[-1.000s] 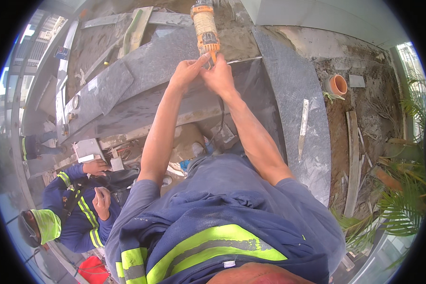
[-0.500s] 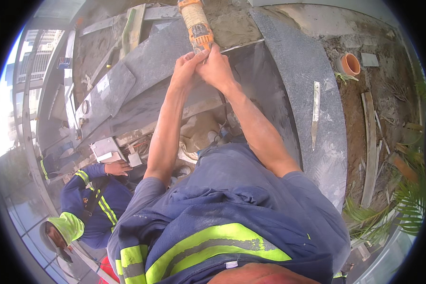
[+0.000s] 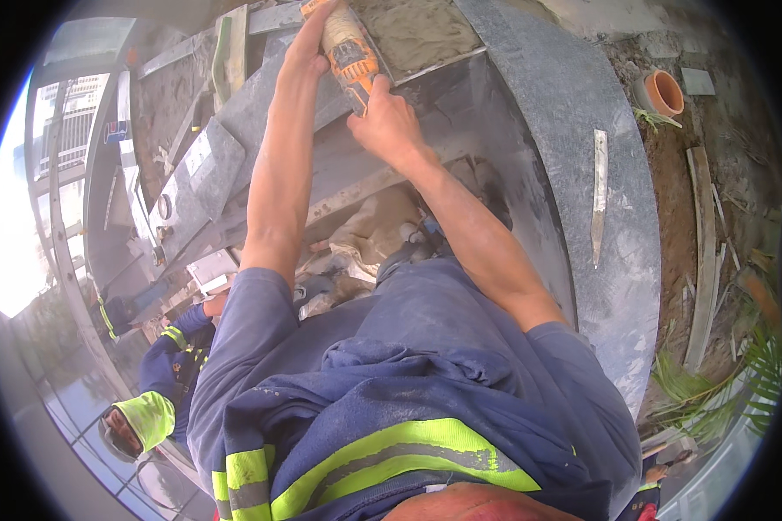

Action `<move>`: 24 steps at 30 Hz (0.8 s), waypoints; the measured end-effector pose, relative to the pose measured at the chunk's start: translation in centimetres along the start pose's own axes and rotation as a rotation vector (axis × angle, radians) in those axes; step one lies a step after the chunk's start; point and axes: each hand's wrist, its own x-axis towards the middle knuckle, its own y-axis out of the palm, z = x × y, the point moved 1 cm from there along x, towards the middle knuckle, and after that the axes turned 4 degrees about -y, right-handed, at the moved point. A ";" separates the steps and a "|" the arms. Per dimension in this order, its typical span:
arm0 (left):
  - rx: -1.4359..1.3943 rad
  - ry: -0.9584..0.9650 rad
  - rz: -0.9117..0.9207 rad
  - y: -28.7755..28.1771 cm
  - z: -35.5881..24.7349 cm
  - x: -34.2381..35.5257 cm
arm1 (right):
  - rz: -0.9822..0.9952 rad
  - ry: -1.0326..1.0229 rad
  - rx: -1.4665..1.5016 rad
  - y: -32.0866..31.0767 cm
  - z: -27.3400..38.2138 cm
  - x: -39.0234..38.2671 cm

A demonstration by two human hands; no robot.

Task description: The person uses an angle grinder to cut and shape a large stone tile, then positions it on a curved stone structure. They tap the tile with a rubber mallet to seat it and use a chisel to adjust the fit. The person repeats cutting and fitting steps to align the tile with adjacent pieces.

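An orange angle grinder (image 3: 353, 59), its body wrapped in tan tape, is at the top of the view above a dusty grey stone slab. Its far end lies past the upper edge, so I cannot see a disc. My left hand (image 3: 308, 54) reaches along its left side and is closed round the front part, with the fingertips partly cut off by the picture's edge. Low on the tool, my right hand (image 3: 386, 123) grips the rear end, its index finger lying up along the orange housing.
A wide grey stone slab (image 3: 573, 148) curves down the right, bearing a pale pointed strip (image 3: 599, 195). Beyond it are an orange pipe (image 3: 663, 93) and a wooden plank (image 3: 702, 260). A co-worker (image 3: 161, 391) in reflective clothing is at lower left. Wet mortar (image 3: 426, 35) lies at the top.
My left hand has moved from the grinder's rear end up to its front part. The grinder has tilted slightly leftward. My right hand stays at the rear. The co-worker is now more hidden by me.
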 end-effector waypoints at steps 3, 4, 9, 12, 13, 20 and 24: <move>-0.003 -0.011 -0.083 -0.4 0.2 1.4 | 0.001 -0.011 -0.006 0.1 0.3 0.4; -0.035 -0.020 -0.064 -1.0 0.4 1.8 | 0.008 -0.015 -0.017 -0.1 0.3 0.5; -0.087 -0.039 0.006 -2.3 1.1 2.1 | 0.050 0.020 -0.022 -0.6 0.6 0.6; -0.103 -0.074 0.032 -2.4 1.1 2.0 | 0.054 0.015 -0.017 -0.5 0.6 0.7; -0.091 -0.062 0.025 -2.7 1.1 2.0 | 0.054 0.010 -0.012 -0.4 0.7 0.6; -0.042 -0.065 0.063 -2.4 0.6 1.4 | 0.066 0.027 0.013 0.2 0.7 0.9; -0.063 -0.054 0.076 -2.7 0.6 1.6 | 0.051 0.013 -0.008 0.6 0.6 1.1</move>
